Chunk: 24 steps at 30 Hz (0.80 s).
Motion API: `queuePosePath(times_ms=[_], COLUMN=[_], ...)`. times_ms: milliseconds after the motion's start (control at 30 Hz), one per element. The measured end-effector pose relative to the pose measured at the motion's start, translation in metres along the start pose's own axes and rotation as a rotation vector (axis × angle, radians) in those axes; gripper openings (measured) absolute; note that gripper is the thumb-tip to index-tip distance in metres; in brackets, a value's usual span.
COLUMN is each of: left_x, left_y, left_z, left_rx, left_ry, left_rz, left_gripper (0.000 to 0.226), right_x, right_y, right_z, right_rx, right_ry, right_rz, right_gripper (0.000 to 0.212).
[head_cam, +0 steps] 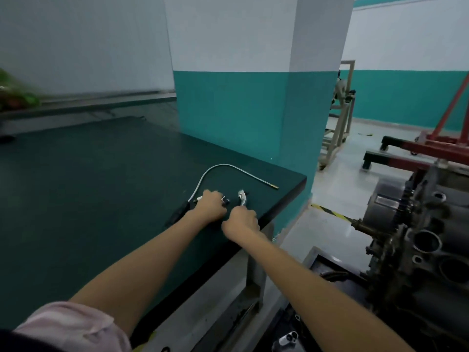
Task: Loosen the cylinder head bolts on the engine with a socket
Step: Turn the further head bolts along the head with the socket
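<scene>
Both my hands reach to the far right corner of the dark green workbench (101, 186). My left hand (209, 205) curls over a small dark socket (225, 200) lying on the bench. My right hand (241, 221) grips the handle of a silver ratchet wrench (242, 196), whose head points away from me. The engine (416, 250) stands to the right on the floor, its open cylinder bores facing up and a toothed gear at its near end.
A flexible silver pick-up tool (228, 167) with a black handle (177, 213) arcs across the bench beyond my hands. A teal and white pillar (253, 110) rises behind the bench. A red engine stand (431, 148) and a beige frame (340, 110) stand on the floor.
</scene>
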State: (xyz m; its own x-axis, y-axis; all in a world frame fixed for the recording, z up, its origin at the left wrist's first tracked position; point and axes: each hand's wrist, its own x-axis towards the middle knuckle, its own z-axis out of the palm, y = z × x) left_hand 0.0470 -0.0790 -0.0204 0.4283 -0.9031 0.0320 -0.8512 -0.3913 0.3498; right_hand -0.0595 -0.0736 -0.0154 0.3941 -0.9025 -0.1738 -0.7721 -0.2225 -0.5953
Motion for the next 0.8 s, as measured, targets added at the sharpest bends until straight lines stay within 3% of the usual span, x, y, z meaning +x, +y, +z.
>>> queuePosePath(times_ms=[133,333,533,633,800], left_x=[0.010,0.017,0.001,-0.012,-0.020], left_y=[-0.005,-0.020,-0.039,-0.047,-0.055], left_z=[0.018,0.030,0.019,0.016,0.023], left_rx=[0.101,0.287,0.097,0.141,0.348], left_ry=[0.098,0.130,0.133,0.146,0.135], left_rz=[0.090,0.065,0.225,0.189,0.156], left_gripper=[0.027,0.043,0.055,0.049,0.045], right_x=[0.013,0.014,0.012,0.012,0.004], right_y=[-0.006,-0.002,0.005,0.006,0.000], right_z=[0.010,0.014,0.006,0.005,0.016], right_rx=[-0.053,0.004,-0.108,-0.163,-0.119], right_ry=[0.084,0.048,-0.012,-0.006,-0.020], right_rz=[0.003,-0.060,-0.132,-0.177,-0.305], right_gripper=[0.053,0.048,0.042,0.035,0.041])
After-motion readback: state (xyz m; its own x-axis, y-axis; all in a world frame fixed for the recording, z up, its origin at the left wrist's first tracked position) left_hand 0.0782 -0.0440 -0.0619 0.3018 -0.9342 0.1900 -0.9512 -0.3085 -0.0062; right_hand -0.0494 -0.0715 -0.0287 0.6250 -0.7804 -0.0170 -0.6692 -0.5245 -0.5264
